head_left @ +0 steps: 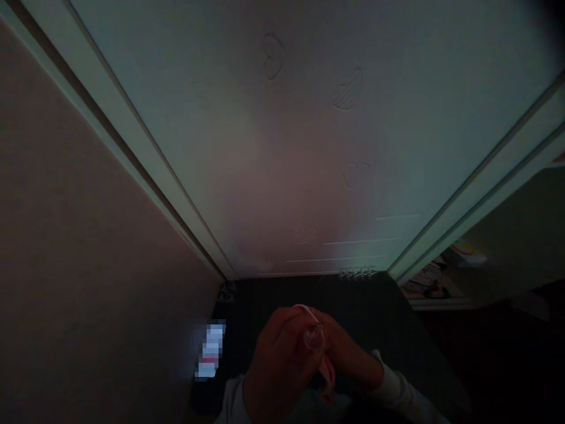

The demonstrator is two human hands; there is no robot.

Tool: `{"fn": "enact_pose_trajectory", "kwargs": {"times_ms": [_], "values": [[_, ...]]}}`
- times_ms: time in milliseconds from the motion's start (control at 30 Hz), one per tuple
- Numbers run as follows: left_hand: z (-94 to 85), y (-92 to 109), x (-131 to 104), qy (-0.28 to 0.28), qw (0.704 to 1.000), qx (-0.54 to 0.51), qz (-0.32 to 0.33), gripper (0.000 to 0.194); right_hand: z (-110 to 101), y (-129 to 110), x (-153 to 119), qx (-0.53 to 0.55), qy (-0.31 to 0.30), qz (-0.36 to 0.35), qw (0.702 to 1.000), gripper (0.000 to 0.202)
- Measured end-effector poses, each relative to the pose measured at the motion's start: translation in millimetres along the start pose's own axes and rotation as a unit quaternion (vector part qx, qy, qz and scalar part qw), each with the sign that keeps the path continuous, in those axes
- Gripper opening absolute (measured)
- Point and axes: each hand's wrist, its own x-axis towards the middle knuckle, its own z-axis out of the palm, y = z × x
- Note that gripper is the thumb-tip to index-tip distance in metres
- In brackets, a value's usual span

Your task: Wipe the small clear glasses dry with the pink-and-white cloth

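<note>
Left hand (280, 359) and right hand (348, 350) meet, fingers closed on a pink strip (326, 374) located between them, above a dark surface (375, 306), beside a bright, blurred panel (210, 350).

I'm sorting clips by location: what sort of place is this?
Possibly a dim nook at home: a pale panel with heart shapes, a plain wall at left and a dark flat surface.

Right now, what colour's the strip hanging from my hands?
The strip looks pink, clearest in the head view.
</note>
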Motion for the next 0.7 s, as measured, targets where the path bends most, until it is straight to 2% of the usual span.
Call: {"fn": "enact_pose_trajectory", "kwargs": {"times_ms": [167,300,433,567,700], "values": [[2.1,-2,1,-0.013,1.000,0.010,0.026,0.020,4,14,0,0.001,0.040,0.009,0.999,0.027],[1.7,-4,1,-0.016,1.000,-0.002,0.001,0.021,5,3,2,0.002,0.025,0.028,0.999,0.034],[2.3,-9,-1,-0.031,0.999,-0.010,-0.036,0.027,5,-7,5,0.037,0.048,0.048,0.997,0.034],[3.6,-15,-2,-0.039,0.997,-0.006,-0.059,0.028,4,0,7,0.093,0.073,0.063,0.991,0.027],[4.1,-21,-2,-0.024,0.997,-0.011,-0.070,0.015,3,12,9,0.133,0.074,0.067,0.986,0.024]]}}
